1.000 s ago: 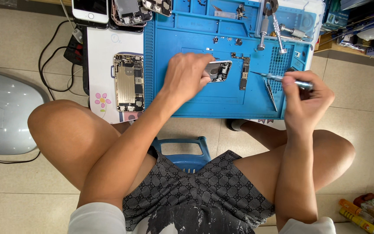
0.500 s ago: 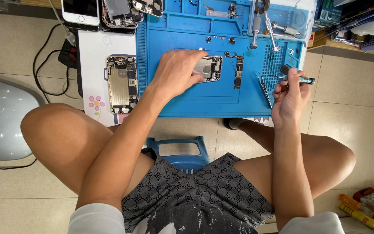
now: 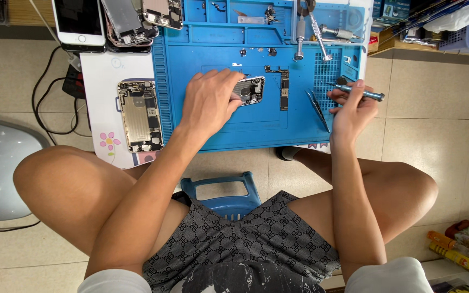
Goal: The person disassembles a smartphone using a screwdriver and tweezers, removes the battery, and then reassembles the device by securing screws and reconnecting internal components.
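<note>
Landmark: I take the blue work mat point(image 3: 229, 130) as my reference — flat, rubbery-looking, with moulded trays along its far edge and a dotted grid panel at its right end.
Left hand: my left hand point(image 3: 210, 100) lies at the mat's centre, fingers curled over and pressing down a small phone part point(image 3: 249, 90) of grey metal.
Right hand: my right hand point(image 3: 353, 108) sits at the mat's right edge, fingers pinched round a slim metal screwdriver point(image 3: 360, 93) lying level.
Open room: bare mat shows along the near edge, between the two hands.
Nearby: a narrow circuit board point(image 3: 284, 89) just right of the part; dark tweezers point(image 3: 318, 108) near the right hand.
Off the mat: an opened phone body point(image 3: 139, 115) rests just left of it on a white sheet point(image 3: 100, 108).
</note>
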